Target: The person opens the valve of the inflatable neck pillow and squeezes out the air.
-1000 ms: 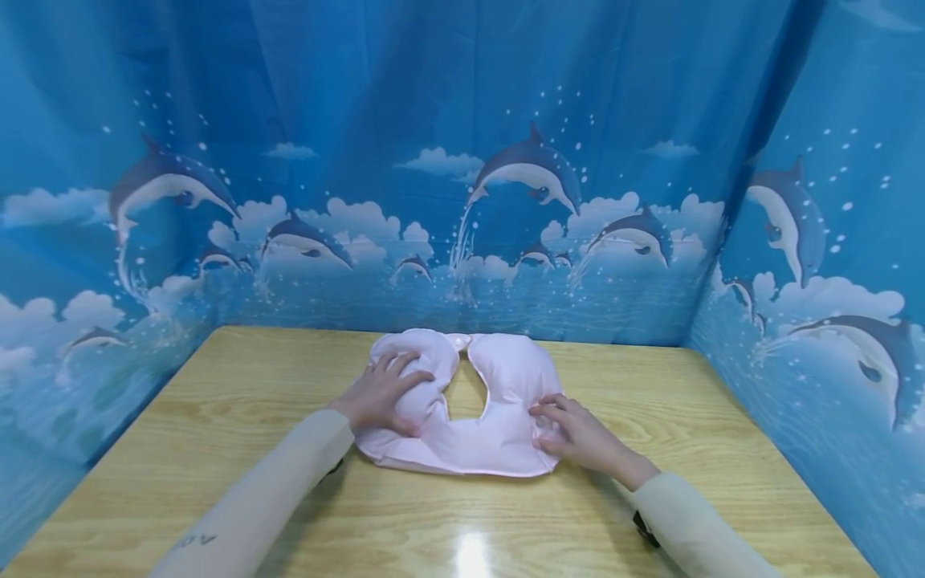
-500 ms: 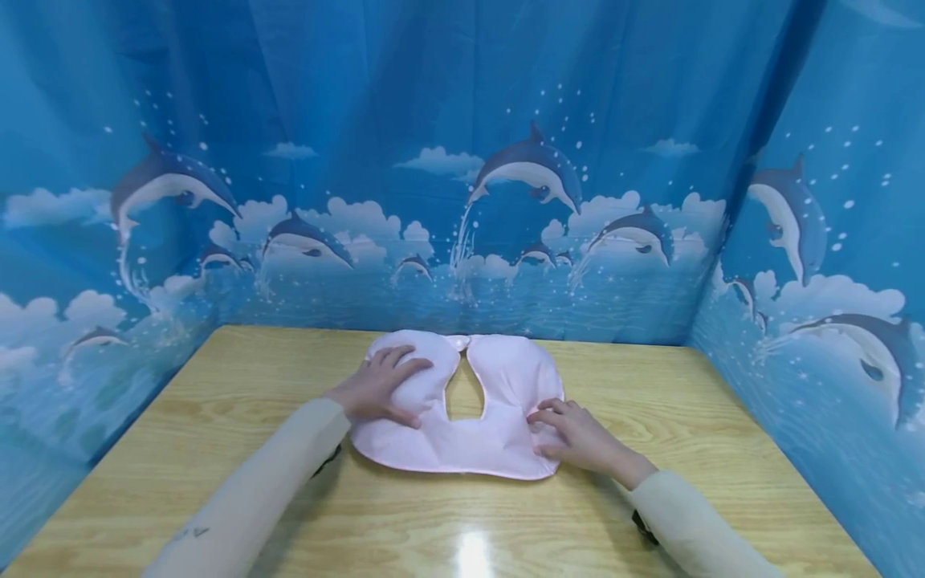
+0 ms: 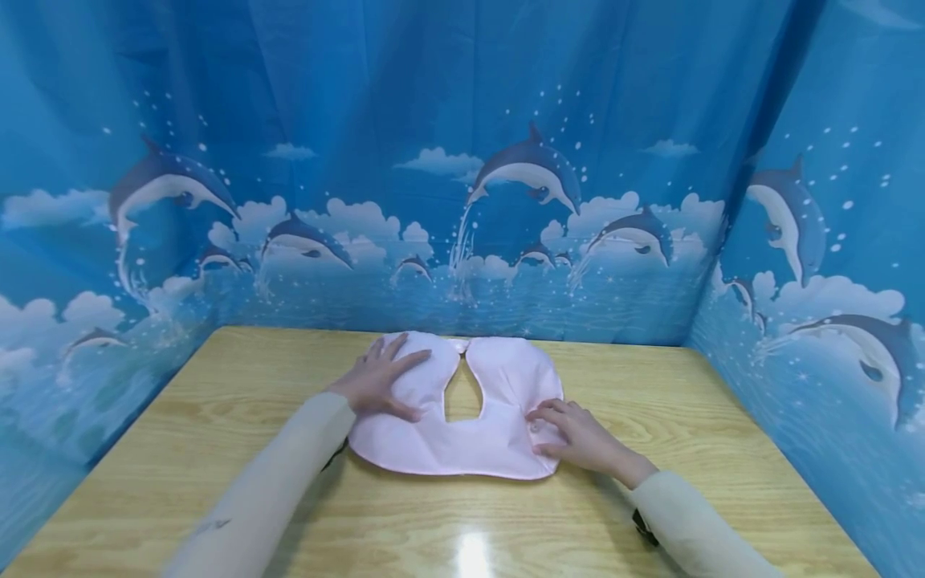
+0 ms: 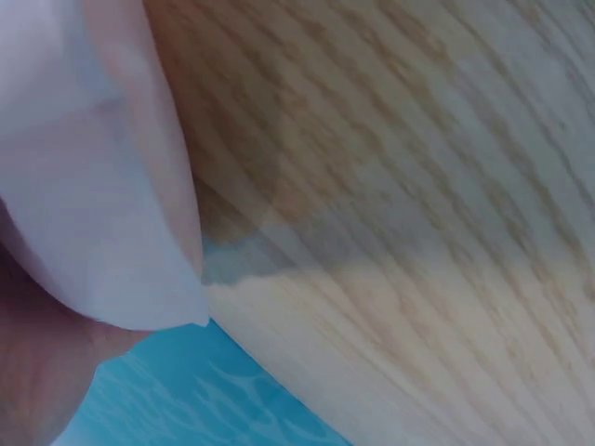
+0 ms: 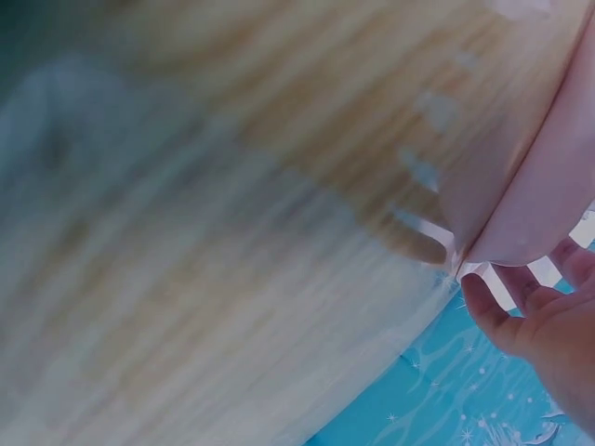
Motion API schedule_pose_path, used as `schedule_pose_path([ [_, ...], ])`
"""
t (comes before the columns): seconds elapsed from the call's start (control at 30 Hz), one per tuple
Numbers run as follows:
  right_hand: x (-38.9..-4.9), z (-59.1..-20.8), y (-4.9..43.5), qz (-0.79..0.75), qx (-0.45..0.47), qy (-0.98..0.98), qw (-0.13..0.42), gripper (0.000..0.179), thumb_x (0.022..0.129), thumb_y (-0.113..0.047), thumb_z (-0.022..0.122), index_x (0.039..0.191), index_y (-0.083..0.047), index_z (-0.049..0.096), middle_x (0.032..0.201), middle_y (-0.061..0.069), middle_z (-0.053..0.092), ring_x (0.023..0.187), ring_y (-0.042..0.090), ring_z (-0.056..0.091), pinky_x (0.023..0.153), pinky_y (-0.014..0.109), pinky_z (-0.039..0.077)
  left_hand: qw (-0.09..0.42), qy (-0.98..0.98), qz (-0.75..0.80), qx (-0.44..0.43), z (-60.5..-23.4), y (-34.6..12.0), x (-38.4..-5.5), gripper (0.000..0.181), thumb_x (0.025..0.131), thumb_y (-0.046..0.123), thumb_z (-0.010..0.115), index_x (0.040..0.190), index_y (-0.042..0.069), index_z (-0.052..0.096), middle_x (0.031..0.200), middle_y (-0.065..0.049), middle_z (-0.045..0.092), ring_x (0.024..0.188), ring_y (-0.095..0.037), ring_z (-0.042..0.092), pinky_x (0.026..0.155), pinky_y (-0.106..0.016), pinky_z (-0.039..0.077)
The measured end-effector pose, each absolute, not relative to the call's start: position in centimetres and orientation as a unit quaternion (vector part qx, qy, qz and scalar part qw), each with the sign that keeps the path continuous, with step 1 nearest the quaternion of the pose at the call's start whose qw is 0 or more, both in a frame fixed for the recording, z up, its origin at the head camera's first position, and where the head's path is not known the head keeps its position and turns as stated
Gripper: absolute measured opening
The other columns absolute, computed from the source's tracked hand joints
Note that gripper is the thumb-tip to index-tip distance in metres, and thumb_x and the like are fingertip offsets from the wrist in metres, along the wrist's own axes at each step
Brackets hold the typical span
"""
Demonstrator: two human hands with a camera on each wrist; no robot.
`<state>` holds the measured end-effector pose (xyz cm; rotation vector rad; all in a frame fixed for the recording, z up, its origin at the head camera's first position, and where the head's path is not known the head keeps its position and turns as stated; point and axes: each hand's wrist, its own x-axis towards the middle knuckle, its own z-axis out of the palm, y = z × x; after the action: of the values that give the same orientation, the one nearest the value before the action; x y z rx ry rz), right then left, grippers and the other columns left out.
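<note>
A pale pink inflatable neck pillow lies on the table, its two lobes meeting at a small clasp at the far side. My left hand rests on the left lobe with its fingers spread. At the right edge, my right hand pinches the pillow with bent fingers, thumb apart from them. A small round clear valve shows between thumb and fingers, and creases run toward it. In the right wrist view, fingertips touch the pillow's edge. The left wrist view shows the pillow's side beside part of the hand.
The wood-grain table reaches to a blue curtain printed with dolphins at the back and both sides. A bright reflection lies on the tabletop near the front.
The pillow lies flatter, and its near left edge has spread out. My left hand has shifted slightly left and its fingers have straightened. The right hand has hardly moved.
</note>
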<state>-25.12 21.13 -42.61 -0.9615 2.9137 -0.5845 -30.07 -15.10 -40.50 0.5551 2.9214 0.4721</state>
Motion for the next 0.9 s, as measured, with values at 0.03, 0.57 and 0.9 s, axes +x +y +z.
schedule_pose_path([
  [0.03,-25.1,-42.6,21.1,-0.189,-0.307,0.933,0.011,0.043,0.081,-0.039,0.065,0.118,-0.019,0.059,0.121,0.006,0.054,0.107,0.029,0.049,0.091,0.054,0.037,0.068,0.969,0.155,0.182,-40.5,-15.0,-30.0,0.107,0.051,0.076,0.066,0.142,0.044,0.020,0.155,-0.005,-0.005,0.137,-0.045,-0.007,0.104,-0.069,0.008],
  [0.57,-25.0,-42.6,21.2,-0.225,-0.281,0.933,0.008,0.044,0.080,-0.037,0.067,0.119,-0.019,0.058,0.125,0.006,0.052,0.114,0.031,0.049,0.097,0.057,0.034,0.059,0.965,0.127,0.220,-41.4,-14.8,-30.3,0.101,0.053,0.075,0.066,0.140,0.038,0.030,0.152,-0.010,0.016,0.136,-0.042,0.017,0.103,-0.063,0.023],
  [0.9,-25.0,-42.7,21.5,-0.217,-0.288,0.933,0.011,0.046,0.081,-0.041,0.065,0.121,-0.019,0.057,0.126,0.009,0.051,0.114,0.033,0.049,0.096,0.057,0.036,0.043,0.964,0.110,0.240,-41.5,-14.7,-29.5,0.095,0.054,0.077,0.065,0.137,0.040,0.035,0.148,-0.010,0.024,0.131,-0.041,0.027,0.097,-0.061,0.033],
])
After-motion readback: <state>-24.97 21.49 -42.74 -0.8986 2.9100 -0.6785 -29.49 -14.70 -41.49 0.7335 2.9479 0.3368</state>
